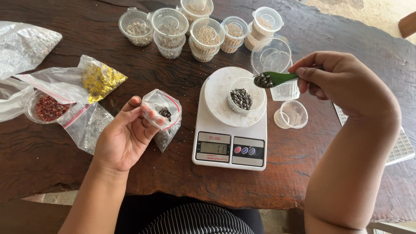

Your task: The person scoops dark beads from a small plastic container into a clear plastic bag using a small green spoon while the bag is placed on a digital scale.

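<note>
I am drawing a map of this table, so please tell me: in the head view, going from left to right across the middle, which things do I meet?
Cup of red beads → bag of gold flakes → left hand with a small bag of dark seeds → white scale → green spoon → right hand.

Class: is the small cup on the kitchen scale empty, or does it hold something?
It holds something. The clear cup on the white scale has dark seeds covering its bottom, well below the rim.
</note>
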